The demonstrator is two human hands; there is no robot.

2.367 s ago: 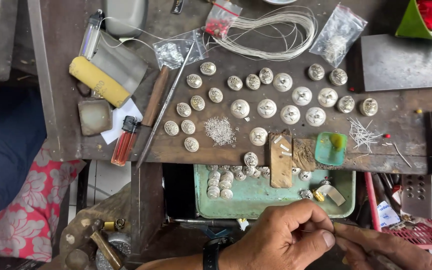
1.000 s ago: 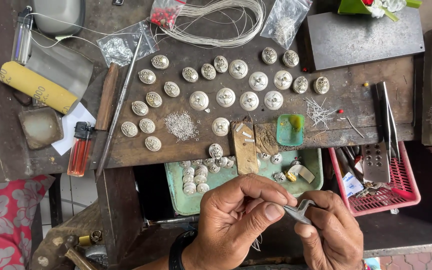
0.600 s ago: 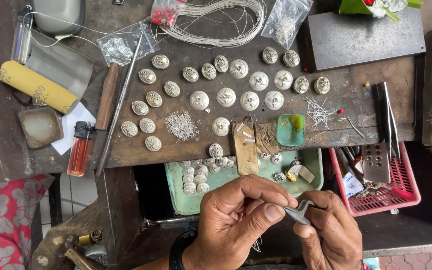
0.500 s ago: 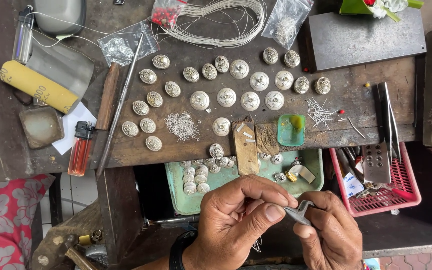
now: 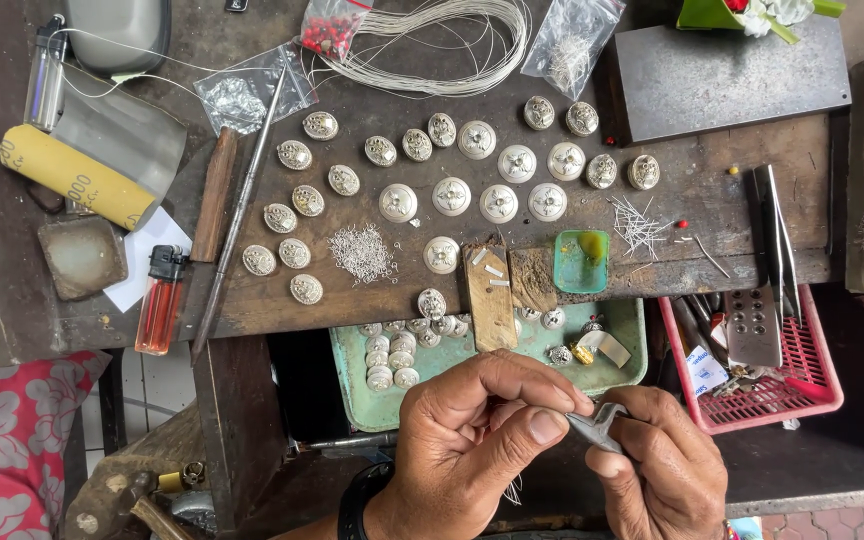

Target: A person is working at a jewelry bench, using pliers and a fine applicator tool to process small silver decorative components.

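Silver-grey metal tweezers [image 5: 597, 425] sit pinched in the curled fingers of the right hand [image 5: 657, 475], just below the green tray [image 5: 357, 385], while the left hand [image 5: 472, 440] closes thumb and fingertips against the tweezers' tip; whatever small piece it pinches there is too tiny to make out. Above the tray, round silver buttons [image 5: 497, 203] lie in rows across the wooden bench [image 5: 712, 190], with a heap of tiny silver bits [image 5: 362, 252] beside them. Right of the tray stands a red basket [image 5: 802, 375] of tools.
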